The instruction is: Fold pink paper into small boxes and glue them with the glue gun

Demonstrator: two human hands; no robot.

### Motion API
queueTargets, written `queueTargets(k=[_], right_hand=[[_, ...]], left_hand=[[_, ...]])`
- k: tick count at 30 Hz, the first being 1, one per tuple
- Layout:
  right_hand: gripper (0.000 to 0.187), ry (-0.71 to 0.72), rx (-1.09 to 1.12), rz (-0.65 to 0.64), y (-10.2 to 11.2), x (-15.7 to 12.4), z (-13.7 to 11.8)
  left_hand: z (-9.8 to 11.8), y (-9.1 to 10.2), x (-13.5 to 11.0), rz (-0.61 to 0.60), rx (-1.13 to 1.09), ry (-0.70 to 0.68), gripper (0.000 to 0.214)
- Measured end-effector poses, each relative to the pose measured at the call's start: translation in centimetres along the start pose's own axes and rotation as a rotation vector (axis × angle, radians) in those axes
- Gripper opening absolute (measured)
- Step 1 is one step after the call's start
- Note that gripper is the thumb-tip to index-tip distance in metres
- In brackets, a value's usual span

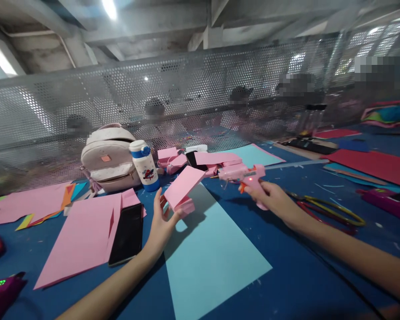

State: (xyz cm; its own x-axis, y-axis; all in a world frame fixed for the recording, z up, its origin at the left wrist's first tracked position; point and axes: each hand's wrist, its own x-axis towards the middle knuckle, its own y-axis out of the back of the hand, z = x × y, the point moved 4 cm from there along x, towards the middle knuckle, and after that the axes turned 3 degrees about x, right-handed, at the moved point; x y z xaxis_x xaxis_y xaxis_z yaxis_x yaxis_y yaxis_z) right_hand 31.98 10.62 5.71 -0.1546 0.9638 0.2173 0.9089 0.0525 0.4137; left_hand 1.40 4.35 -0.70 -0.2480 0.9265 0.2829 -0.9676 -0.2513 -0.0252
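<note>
My left hand (163, 220) grips a folded pink paper piece (185, 189), with the thumb at its lower edge and the fingers behind. It is held above a light blue paper sheet (213, 253) and casts a shadow there. My right hand (270, 198) is wrapped round the handle of a pink glue gun (242, 174), whose nozzle points left toward the pink piece but stays apart from it. A small red light glows on the gun's body, and its trigger is orange. Left of my left hand lies a black smartphone (128, 233), partly over pink paper sheets (83, 231).
A pale backpack (110, 155) and a white-and-blue water bottle (145, 166) stand at the back left. Pink paper parts (218, 158) lie behind my hands. Scissors (333, 211) are beside my right forearm. Red paper (373, 164) lies at right. A perforated metal panel (193, 75) borders the blue table.
</note>
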Motion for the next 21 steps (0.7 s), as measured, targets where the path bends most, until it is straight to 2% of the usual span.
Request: queueTargets(k=[2, 5, 9, 13, 16, 21], right_hand=[[0.061, 0.011, -0.047, 0.033, 1.7, 0.7, 0.9], [0.056, 0.029, -0.091, -0.048, 3.4, 1.0, 2.2], [0.047, -0.014, -0.141, -0.121, 4.3, 0.0, 3.3], [0.042, -0.022, -0.180, -0.098, 4.5, -1.2, 3.7], [0.037, 0.011, -0.341, -0.093, 4.9, -2.0, 3.5], [0.032, 0.077, -0.680, -0.181, 6.3, -2.7, 2.8]], left_hand=[[0.0, 0.1, 0.0, 0.012, -0.016, 0.024, 0.102], [0.0, 0.2, 0.0, 0.023, -0.020, 0.047, 0.104], [0.2, 0.2, -0.1, 0.023, -0.011, 0.052, 0.105], [0.4, 0.1, -0.2, 0.023, -0.023, 0.057, 0.104], [0.5, 0.0, -0.2, 0.028, -0.026, 0.070, 0.106], [0.6, 0.0, -0.2, 0.030, -0.035, 0.079, 0.107]])
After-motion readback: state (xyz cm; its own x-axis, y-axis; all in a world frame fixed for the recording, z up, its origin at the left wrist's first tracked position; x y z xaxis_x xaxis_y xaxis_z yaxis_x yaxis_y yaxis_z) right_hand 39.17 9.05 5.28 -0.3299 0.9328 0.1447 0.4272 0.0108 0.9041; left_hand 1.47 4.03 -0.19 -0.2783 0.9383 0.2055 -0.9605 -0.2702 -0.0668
